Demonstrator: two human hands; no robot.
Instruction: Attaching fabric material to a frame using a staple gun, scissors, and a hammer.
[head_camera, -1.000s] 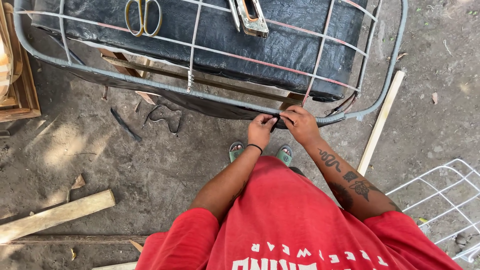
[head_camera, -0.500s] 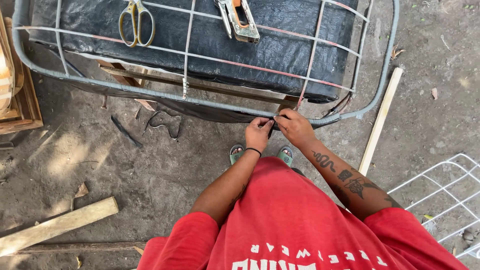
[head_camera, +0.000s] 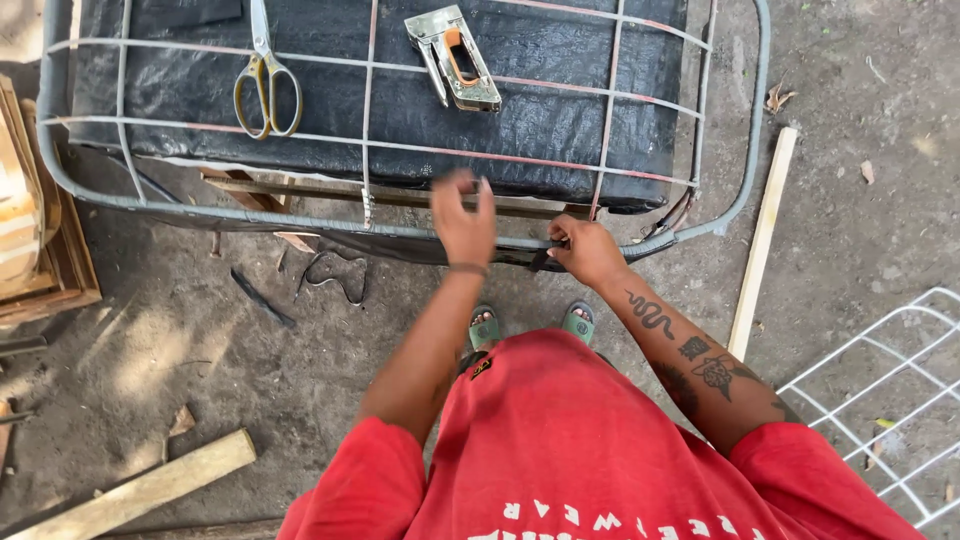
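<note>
Head view | right hand (head_camera: 585, 250) – pinching black fabric edge (head_camera: 535, 262) at frame rail (head_camera: 300, 218) | left hand (head_camera: 463, 220) – fingers spread, empty, beside it

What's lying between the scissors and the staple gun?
In the head view, only black cover and one upright wire of the frame lie between the scissors and staple gun.

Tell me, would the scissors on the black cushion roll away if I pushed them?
Probably not. The scissors lie flat on the black cushion, under the wire frame, so they would likely slide rather than roll. They look like metal with yellowish handles, so probably stiff and fairly heavy for their size. The shiny covering may let them slip a little.
</note>
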